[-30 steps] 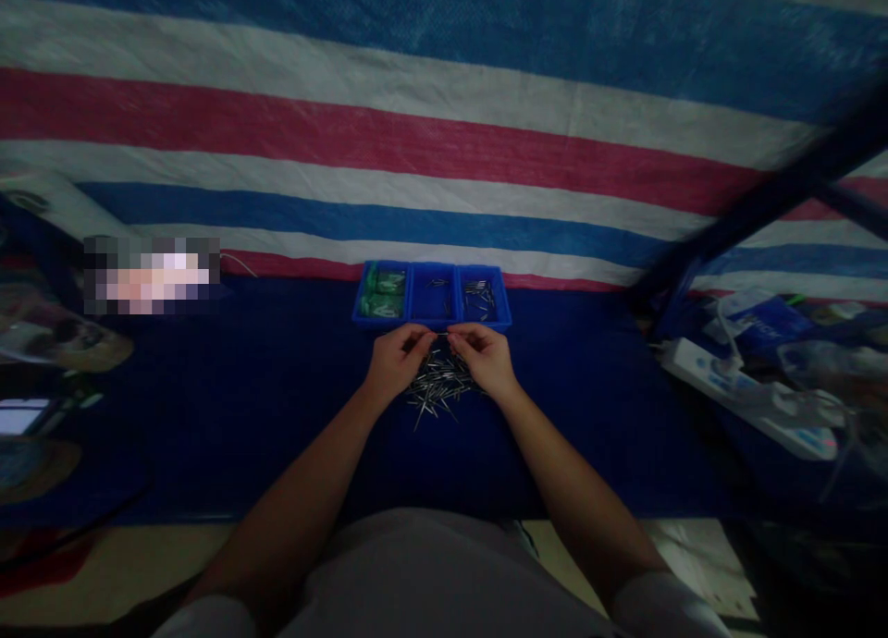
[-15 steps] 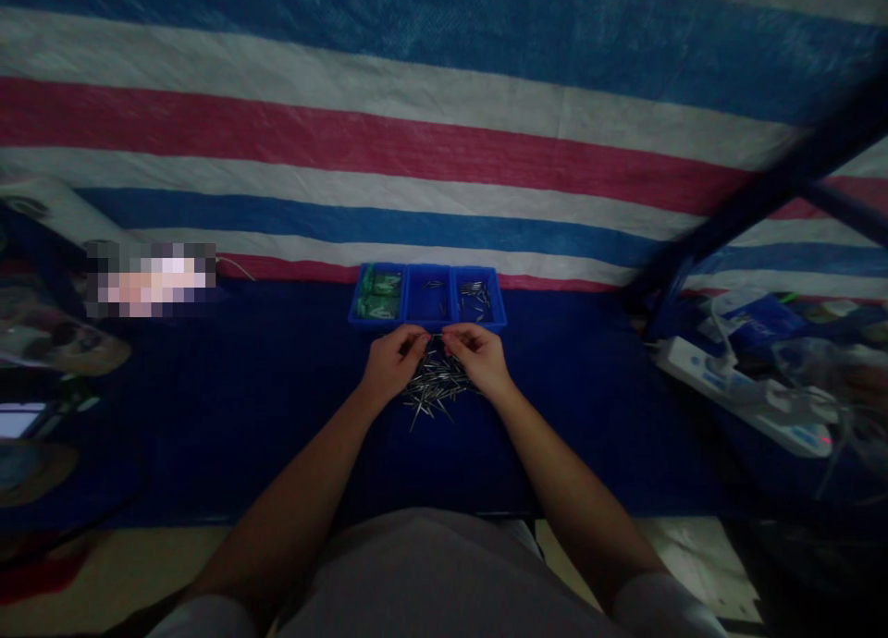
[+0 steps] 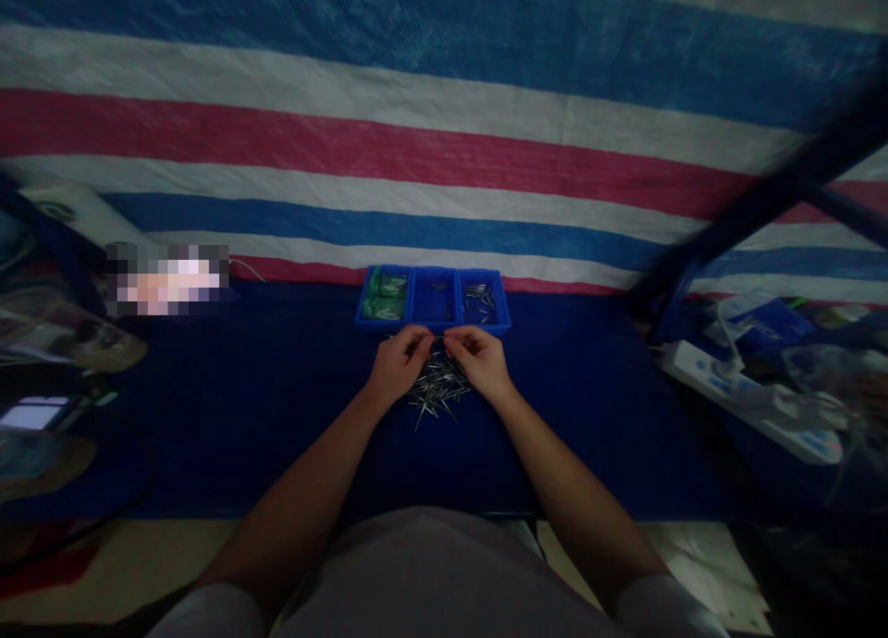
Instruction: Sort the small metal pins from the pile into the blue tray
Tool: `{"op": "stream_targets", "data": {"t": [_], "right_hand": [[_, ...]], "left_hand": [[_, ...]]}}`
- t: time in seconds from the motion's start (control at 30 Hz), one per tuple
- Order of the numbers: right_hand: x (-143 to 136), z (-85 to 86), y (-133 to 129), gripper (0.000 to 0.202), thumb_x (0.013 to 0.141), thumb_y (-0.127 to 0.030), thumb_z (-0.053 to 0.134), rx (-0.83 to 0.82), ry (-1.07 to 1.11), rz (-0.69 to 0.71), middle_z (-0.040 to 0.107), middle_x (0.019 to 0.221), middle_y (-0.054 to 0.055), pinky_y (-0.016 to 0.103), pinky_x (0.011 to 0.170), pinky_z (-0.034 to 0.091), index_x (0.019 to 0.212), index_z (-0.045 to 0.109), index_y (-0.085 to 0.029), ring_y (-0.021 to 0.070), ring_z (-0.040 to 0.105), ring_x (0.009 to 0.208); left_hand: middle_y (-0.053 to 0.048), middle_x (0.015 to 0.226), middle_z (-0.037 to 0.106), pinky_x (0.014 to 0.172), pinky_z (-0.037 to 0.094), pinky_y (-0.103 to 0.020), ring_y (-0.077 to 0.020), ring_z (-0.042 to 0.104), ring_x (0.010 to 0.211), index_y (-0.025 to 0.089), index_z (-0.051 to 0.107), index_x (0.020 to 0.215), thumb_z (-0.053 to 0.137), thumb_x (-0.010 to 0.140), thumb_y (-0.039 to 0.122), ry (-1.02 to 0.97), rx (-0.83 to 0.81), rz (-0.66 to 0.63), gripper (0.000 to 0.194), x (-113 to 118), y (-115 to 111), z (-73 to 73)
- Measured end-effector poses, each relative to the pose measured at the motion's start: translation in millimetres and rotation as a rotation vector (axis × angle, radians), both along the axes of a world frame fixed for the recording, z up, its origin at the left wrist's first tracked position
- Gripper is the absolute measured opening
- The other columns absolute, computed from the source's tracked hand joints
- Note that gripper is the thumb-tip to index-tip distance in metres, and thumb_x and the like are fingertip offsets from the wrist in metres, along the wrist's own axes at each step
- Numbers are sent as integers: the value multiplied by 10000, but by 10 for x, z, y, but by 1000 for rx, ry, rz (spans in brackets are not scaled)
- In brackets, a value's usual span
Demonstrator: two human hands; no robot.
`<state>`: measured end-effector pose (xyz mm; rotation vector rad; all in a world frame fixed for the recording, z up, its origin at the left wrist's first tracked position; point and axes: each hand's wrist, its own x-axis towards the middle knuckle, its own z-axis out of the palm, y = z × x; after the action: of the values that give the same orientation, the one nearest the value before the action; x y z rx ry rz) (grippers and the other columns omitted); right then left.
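My left hand (image 3: 400, 361) is closed in a pinch, thumb against fingers, at one end of a thin metal rod (image 3: 438, 337). My right hand (image 3: 480, 356) pinches the other end, so the rod lies level between both sets of fingertips. Below and between the hands a loose pile of thin metal rods (image 3: 436, 393) is spread on the blue tabletop (image 3: 444, 472). Just beyond the fingers stands a blue tray (image 3: 434, 325) with three compartments. Its left one holds green-wrapped packets (image 3: 385, 298); a few small metal pieces lie in the middle one, and more metal pieces (image 3: 480, 294) in the right.
At the right a white power strip (image 3: 756, 402) with plugs lies by plastic bags and a dark blue metal frame (image 3: 735, 194). On the left are a phone-like lit screen (image 3: 33, 414) and plastic containers. A striped tarp (image 3: 444, 139) hangs behind the table.
The camera view has shifted a little, so most things appear slightly further right. Both hands keep their pinch on the rod in nearly the same place.
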<state>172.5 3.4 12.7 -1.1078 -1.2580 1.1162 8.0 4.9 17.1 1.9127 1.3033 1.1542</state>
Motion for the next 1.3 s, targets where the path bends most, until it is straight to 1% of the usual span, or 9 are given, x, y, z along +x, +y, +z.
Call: {"op": "stream_targets", "data": {"t": [0.17, 0.23, 0.4, 0.53, 0.73, 0.93, 1.07, 1.23, 1.3], "right_hand": [[-13, 27, -54, 159, 773, -334, 676, 104, -163, -9, 707, 780, 35, 297, 648, 515, 864, 703, -206, 164, 632, 680], [-15, 44, -62, 155, 777, -326, 672, 108, -177, -11, 706, 780, 36, 301, 658, 516, 865, 706, -204, 166, 634, 681], [0, 49, -31, 173, 777, -353, 666, 53, -89, -35, 686, 704, 22, 291, 609, 505, 854, 700, -203, 160, 618, 620], [10, 19, -22, 183, 779, -360, 663, 62, -95, -26, 690, 709, 27, 279, 602, 502, 861, 701, -201, 156, 620, 626], [-4, 0, -44, 173, 791, -338, 669, 191, -264, -10, 711, 792, 41, 282, 622, 510, 895, 712, -206, 153, 623, 646], [20, 54, -68, 143, 840, -307, 607, 227, -364, 8, 727, 804, 39, 281, 653, 506, 868, 701, -203, 173, 663, 705], [12, 14, -72, 163, 871, -344, 562, 171, -267, 29, 718, 807, 28, 272, 674, 500, 904, 638, -203, 176, 675, 742], [-26, -68, -58, 246, 852, -455, 571, 7, -42, 74, 616, 613, -36, 231, 506, 410, 912, 557, -218, 122, 550, 509], [-24, -51, -59, 266, 832, -472, 593, -18, -10, 92, 615, 624, -31, 230, 503, 399, 880, 562, -213, 118, 538, 514]], "left_hand": [[35, 536, 565, 516, 389, -211, -94, 519, 487, 177, 557, 655, 447, 939, 354, 45, -4, -1, 352, -16, -2, 13], [33, 551, 579, 520, 396, -211, -98, 529, 496, 177, 581, 694, 455, 935, 363, 34, -9, 2, 330, -20, -4, 23], [16, 678, 651, 587, 450, -218, -115, 602, 591, 183, 630, 941, 549, 888, 347, -13, 15, 2, 191, -9, -6, 8], [24, 641, 630, 549, 422, -207, -106, 588, 567, 178, 612, 883, 513, 908, 328, 2, 15, -29, 181, 2, -8, -13], [39, 551, 557, 531, 383, -212, -92, 519, 504, 170, 581, 683, 472, 930, 359, 89, 44, 8, 330, 1, -11, -8], [14, 706, 666, 578, 434, -205, -102, 600, 603, 184, 663, 899, 500, 924, 337, 55, 81, -60, 225, 2, -16, -39], [3, 770, 682, 604, 462, -200, -100, 618, 636, 191, 647, 1023, 531, 909, 296, 44, 102, -118, 193, 28, -30, -47], [9, 725, 668, 600, 473, -208, -106, 616, 617, 189, 638, 1022, 566, 891, 281, 87, 139, -113, 176, 54, -27, -69], [-3, 763, 687, 615, 478, -216, -112, 628, 641, 191, 643, 1009, 545, 906, 286, 105, 149, -90, 171, 43, -23, -69]]}}
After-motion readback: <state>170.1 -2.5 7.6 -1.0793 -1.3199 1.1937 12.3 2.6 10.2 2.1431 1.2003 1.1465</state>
